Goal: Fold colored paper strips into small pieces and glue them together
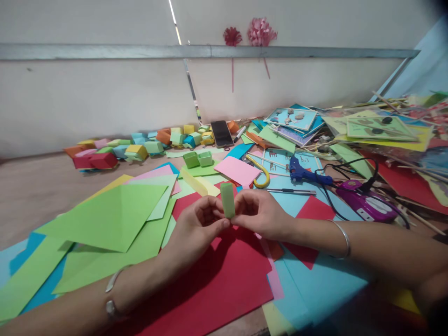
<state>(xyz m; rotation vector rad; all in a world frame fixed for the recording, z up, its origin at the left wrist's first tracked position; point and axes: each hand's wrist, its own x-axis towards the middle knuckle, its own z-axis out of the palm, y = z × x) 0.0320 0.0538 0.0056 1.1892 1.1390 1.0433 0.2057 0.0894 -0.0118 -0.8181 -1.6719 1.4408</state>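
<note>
A small folded green paper strip (pixel 227 199) stands upright between both of my hands, above a red paper sheet (pixel 224 275). My left hand (pixel 198 224) pinches its lower left side with curled fingers. My right hand (pixel 258 212) grips it from the right, fingers closed. A bracelet sits on each wrist. A large green folded sheet (pixel 112 214) lies just left of my left hand.
Loose coloured sheets cover the table. Two green paper boxes (pixel 198 159) and a row of several folded paper boxes (pixel 133 147) lie further back. A phone (pixel 221 133), a blue glue gun (pixel 306 173), yellow-handled scissors (pixel 261 175), a purple device (pixel 367 205) with cables and craft card piles sit right.
</note>
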